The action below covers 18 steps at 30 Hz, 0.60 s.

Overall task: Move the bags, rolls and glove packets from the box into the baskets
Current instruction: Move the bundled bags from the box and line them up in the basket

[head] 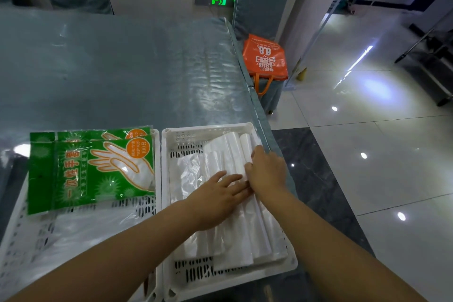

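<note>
Nearly done: settling plastic rolls [235, 154] in right white basket [291, 265].
Left hand [218, 196] flat and open, right hand [267, 171] pinching a roll at 1 o'clock; glove packets [90, 169] already lying in left basket [14, 247] at 9 o'clock; box unseen.

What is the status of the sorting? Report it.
Done: green glove packets lie in the left basket; white rolls fill the right basket. In hand: left hand and right hand press on the rolls. The box is out of view, so what's left is unknown.
</note>
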### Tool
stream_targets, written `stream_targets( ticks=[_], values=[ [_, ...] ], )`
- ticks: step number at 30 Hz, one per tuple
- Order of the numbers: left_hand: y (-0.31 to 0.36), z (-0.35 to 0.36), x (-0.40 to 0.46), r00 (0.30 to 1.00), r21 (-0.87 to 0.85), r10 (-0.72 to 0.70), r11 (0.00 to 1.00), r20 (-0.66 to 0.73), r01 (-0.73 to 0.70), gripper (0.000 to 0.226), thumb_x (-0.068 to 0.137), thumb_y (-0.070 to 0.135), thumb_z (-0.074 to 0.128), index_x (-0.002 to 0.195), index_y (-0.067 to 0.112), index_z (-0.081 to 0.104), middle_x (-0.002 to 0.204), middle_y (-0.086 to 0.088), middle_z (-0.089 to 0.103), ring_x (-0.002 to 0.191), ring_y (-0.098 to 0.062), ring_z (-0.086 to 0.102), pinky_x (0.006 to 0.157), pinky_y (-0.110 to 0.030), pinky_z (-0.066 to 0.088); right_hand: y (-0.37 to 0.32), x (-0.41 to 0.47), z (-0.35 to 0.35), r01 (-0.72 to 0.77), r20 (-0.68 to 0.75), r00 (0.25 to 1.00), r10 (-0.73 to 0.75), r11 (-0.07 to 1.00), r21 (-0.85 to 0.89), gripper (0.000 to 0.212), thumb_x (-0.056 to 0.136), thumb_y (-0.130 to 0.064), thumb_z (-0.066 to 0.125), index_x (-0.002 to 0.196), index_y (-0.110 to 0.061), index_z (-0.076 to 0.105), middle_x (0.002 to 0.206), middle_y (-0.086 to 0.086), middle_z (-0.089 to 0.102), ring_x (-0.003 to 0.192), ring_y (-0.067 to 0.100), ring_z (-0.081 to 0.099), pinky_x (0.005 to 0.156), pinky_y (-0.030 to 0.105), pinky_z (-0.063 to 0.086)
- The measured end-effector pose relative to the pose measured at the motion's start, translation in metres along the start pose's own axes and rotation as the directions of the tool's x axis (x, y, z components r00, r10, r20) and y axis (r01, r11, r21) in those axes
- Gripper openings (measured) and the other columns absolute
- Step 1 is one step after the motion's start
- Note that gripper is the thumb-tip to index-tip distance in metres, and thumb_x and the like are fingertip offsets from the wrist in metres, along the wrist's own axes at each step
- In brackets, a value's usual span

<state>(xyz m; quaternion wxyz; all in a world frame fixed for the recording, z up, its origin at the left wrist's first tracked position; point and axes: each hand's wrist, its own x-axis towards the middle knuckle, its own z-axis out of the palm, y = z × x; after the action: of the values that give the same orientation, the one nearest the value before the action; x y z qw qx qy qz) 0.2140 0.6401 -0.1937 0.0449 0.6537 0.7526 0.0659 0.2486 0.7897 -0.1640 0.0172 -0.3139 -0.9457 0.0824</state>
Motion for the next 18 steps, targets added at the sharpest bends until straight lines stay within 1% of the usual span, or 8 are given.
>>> stream_targets(
  ticks=[3,4,6,8,10,12,15,18],
  values=[
    [-0.002,-0.001,0.001,0.995,0.000,0.030,1.000,-0.092,-0.031,0.050,0.089,0.018,0.048,0.139,0.018,0.038,0.142,-0.003,0.046,0.131,-0.026,0.040,0.108,-0.046,0.028,0.002,0.004,0.002,0.009,-0.045,0.999,-0.005,0.997,0.080,0.019,0.085,-0.019,0.059,0.101,-0.017,0.050,0.090,0.006,0.063,0.082,0.024,0.059,0.069,0.033,0.049],
    [-0.004,-0.002,0.003,0.991,0.004,0.011,1.000,-0.133,-0.010,0.048,0.088,0.017,0.050,0.135,0.018,0.044,0.138,-0.003,0.050,0.129,-0.025,0.044,0.107,-0.045,0.031,0.002,0.004,0.003,-0.001,-0.070,0.998,0.009,0.992,0.124,0.017,0.083,-0.016,0.059,0.097,-0.017,0.049,0.086,0.005,0.062,0.079,0.023,0.058,0.067,0.033,0.047],
    [-0.013,-0.006,0.010,0.972,-0.049,-0.129,0.991,-0.198,0.122,0.045,0.086,0.016,0.053,0.130,0.014,0.050,0.135,-0.006,0.053,0.127,-0.026,0.046,0.107,-0.043,0.031,0.000,0.005,0.004,-0.024,-0.111,0.993,0.047,0.979,0.202,0.017,0.081,-0.012,0.060,0.092,-0.017,0.049,0.079,0.004,0.061,0.074,0.023,0.057,0.065,0.036,0.049],
    [-0.028,-0.011,0.023,0.921,-0.160,-0.326,0.942,-0.212,0.297,0.043,0.087,0.016,0.051,0.130,0.009,0.049,0.135,-0.012,0.051,0.127,-0.028,0.043,0.109,-0.040,0.026,-0.001,0.007,0.006,-0.039,-0.132,0.988,0.074,0.967,0.253,0.016,0.081,-0.010,0.061,0.090,-0.017,0.049,0.072,0.003,0.057,0.068,0.022,0.057,0.063,0.039,0.052],
    [-0.048,-0.013,0.035,0.863,-0.238,-0.476,0.869,-0.168,0.433,0.046,0.089,0.021,0.048,0.134,0.009,0.042,0.139,-0.012,0.044,0.130,-0.027,0.035,0.110,-0.038,0.020,-0.002,0.010,0.007,-0.051,-0.139,0.986,0.092,0.961,0.273,0.016,0.083,-0.009,0.060,0.087,-0.019,0.047,0.067,0.001,0.053,0.062,0.020,0.055,0.058,0.037,0.053],
    [-0.065,-0.013,0.046,0.827,-0.278,-0.554,0.812,-0.092,0.513,0.053,0.090,0.025,0.047,0.138,0.010,0.034,0.144,-0.010,0.038,0.133,-0.025,0.029,0.110,-0.037,0.016,-0.001,0.014,0.008,-0.029,-0.141,0.988,0.065,0.968,0.248,0.015,0.082,-0.007,0.058,0.081,-0.018,0.047,0.063,0.000,0.050,0.057,0.018,0.052,0.052,0.033,0.049],
    [-0.079,-0.009,0.059,0.792,-0.336,-0.610,0.742,0.023,0.581,0.053,0.088,0.023,0.045,0.138,0.010,0.032,0.144,-0.011,0.037,0.133,-0.027,0.030,0.108,-0.041,0.022,0.005,0.019,0.007,0.071,-0.088,0.994,-0.059,0.987,0.144,0.014,0.085,-0.010,0.057,0.076,-0.016,0.048,0.059,-0.001,0.050,0.053,0.017,0.049,0.049,0.029,0.040],
    [-0.082,-0.006,0.067,0.758,-0.424,-0.649,0.667,0.073,0.612,0.049,0.086,0.025,0.046,0.132,0.012,0.037,0.139,-0.012,0.042,0.126,-0.030,0.036,0.101,-0.046,0.032,0.014,0.024,0.001,0.137,0.011,0.990,-0.139,0.984,0.118,0.010,0.088,-0.017,0.057,0.081,-0.016,0.049,0.063,-0.001,0.053,0.055,0.017,0.049,0.051,0.026,0.036]
  ],
)
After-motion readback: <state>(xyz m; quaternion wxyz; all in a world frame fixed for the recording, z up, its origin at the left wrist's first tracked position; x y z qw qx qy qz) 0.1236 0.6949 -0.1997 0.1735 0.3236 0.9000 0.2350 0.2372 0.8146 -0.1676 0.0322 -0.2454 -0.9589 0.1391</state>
